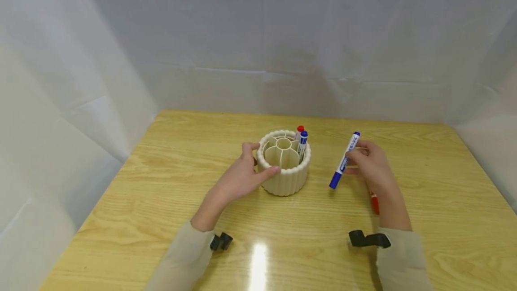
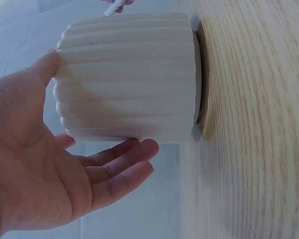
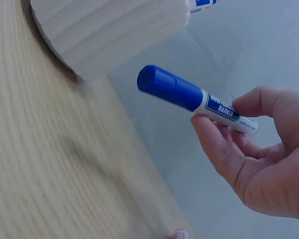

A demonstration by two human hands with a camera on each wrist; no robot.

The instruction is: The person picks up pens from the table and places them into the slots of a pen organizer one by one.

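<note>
While the left hand (image 1: pixel 242 176) cups the ribbed cream pen holder (image 1: pixel 284 165) with relaxed fingers, the right hand (image 1: pixel 371 165) pinches a blue marker (image 1: pixel 344 160) tilted just right of the holder, off the table (image 1: pixel 161 178). Two markers (image 1: pixel 301 138) stand in the holder's far compartments. A red marker (image 1: pixel 374 203) lies right of the holder, under the right wrist.

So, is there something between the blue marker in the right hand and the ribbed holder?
No. In the head view, only bare table lies between the blue marker held by the right hand and the holder.
</note>
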